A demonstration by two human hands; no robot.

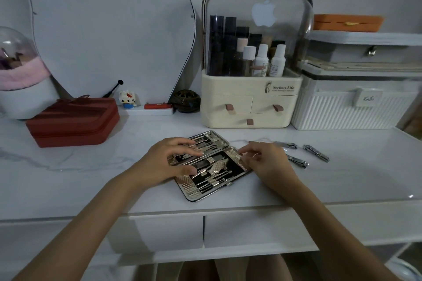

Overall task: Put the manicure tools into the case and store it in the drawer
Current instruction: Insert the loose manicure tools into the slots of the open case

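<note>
The loading step is judged to be in hand: the manicure case (211, 164) lies opened flat on the white marbled tabletop (91, 166), near its front edge, and most of its elastic loops are already filled with slim steel tools. At the left, the left hand (167, 161) is spread flat over the case's left side, fingers extended and pressing down on the tools; nothing is grasped by it. The case is seen as a hinged, rounded rectangle with a bright metal rim, a woven gold-toned trim and a black lining. Further right, the right hand (266, 162) is pinched at the case's right edge, thumb and forefinger closed together; whether a tool or only the trim is held cannot be told. Just beside that hand, three nail clippers (316, 153) of polished steel lie loose on the tabletop, outside the case. The next move is judged to call for each clipper to be picked up and seated in a free slot. Below the tabletop's front edge, two plain white drawer fronts (251, 230) are seen closed.
</note>
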